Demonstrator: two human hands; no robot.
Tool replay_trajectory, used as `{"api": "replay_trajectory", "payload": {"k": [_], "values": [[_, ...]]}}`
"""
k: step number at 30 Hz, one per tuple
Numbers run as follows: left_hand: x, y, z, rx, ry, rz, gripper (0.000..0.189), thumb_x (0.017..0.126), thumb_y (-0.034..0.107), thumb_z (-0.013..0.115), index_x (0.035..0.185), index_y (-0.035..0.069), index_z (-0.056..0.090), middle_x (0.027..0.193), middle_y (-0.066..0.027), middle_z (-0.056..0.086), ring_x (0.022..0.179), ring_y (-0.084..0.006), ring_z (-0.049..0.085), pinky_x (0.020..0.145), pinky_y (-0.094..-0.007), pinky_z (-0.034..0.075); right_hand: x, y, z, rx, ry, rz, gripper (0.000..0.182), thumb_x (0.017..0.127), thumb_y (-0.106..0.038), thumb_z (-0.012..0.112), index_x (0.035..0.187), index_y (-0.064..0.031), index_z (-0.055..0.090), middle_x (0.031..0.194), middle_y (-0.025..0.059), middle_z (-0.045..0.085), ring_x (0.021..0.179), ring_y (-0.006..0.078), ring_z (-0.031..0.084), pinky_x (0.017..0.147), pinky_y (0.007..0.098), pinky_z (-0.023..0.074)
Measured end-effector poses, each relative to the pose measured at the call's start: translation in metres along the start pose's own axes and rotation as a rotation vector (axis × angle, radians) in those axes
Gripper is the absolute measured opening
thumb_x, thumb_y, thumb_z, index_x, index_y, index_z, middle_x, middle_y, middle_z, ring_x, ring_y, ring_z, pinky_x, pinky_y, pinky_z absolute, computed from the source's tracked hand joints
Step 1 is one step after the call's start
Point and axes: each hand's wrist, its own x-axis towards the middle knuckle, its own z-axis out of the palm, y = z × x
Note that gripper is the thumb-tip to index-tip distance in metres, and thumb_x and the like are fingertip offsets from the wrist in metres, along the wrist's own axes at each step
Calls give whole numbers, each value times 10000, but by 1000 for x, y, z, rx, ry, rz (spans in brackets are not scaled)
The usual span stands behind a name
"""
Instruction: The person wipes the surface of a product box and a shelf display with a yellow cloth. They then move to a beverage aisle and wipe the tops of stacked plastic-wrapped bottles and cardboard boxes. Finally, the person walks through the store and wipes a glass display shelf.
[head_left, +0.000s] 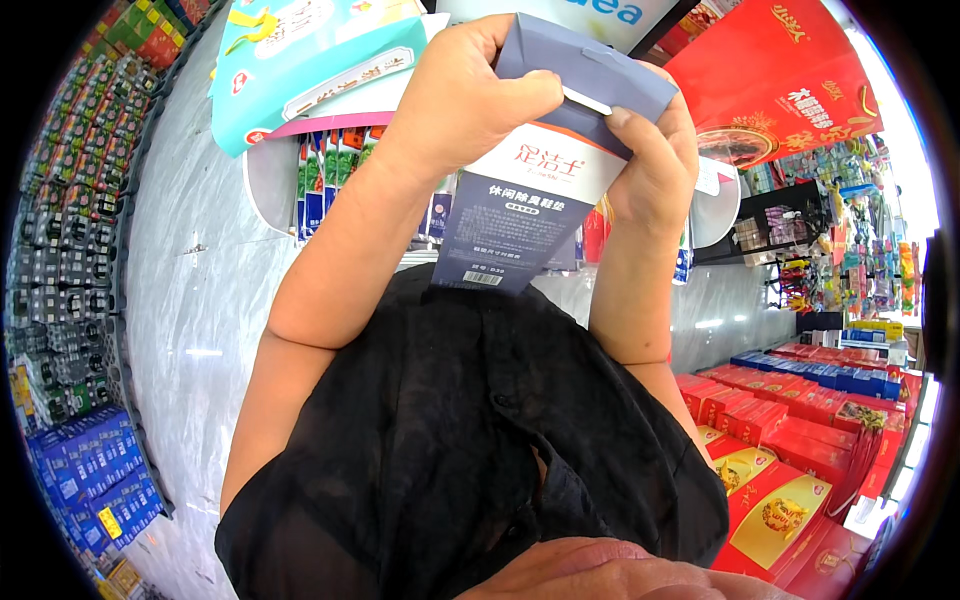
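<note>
A dark blue and white cardboard insole box (517, 217), with printed writing and a barcode on its face, is held up in front of my chest, its flap end away from me. My left hand (484, 94) grips that end on the left, thumb on the flap by a white-edged slot. On the other side my right hand (652, 154) grips it, thumb tip at the slot's right end. The fingers of both hands are partly hidden behind the box. Colourful flat packets (330, 172) lie in a display beyond my left forearm.
A turquoise gift box (322, 67) stands at the upper left, a red printed box (780, 82) at the upper right. Shelves of bottled drinks (75, 187) line the far left. Red gift boxes (780, 442) are stacked at right, below a black rack (772, 225).
</note>
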Motion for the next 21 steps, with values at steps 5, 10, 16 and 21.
{"api": "replay_trajectory", "payload": {"k": [5, 10, 16, 21], "values": [[-1, -1, -2, -39, -3, -49, 212, 751, 78, 613, 941, -15, 629, 821, -28, 636, 721, -61, 555, 627, -222, 463, -2, 3, 3, -91, 23, -61, 349, 784, 32, 579, 1122, 29, 492, 1005, 102, 605, 902, 141, 589, 822, 268, 468], [-5, 1, 0, -152, -64, -84, 282, 777, 35, 630, 1049, -34, 599, 929, -74, 650, 829, -112, 611, 733, -259, 506, 1, 6, 1, -53, 6, -58, 349, 790, 39, 583, 1125, 30, 487, 1015, 107, 608, 912, 144, 592, 830, 274, 470], [-4, -2, -1, -172, -53, -75, 279, 807, 9, 616, 1081, -30, 584, 963, -95, 657, 846, -134, 637, 751, -272, 525, 0, 9, 2, -31, 16, -13, 363, 787, 30, 597, 1131, 30, 483, 1025, 117, 609, 918, 149, 595, 836, 278, 474], [-6, -5, 2, -186, -50, -37, 266, 830, 15, 619, 1090, -28, 577, 971, -101, 657, 853, -137, 641, 738, -269, 531, 1, 11, 2, -90, 35, -74, 396, 779, 15, 623, 1147, 25, 478, 1014, 111, 605, 916, 144, 593, 822, 274, 479]]}}
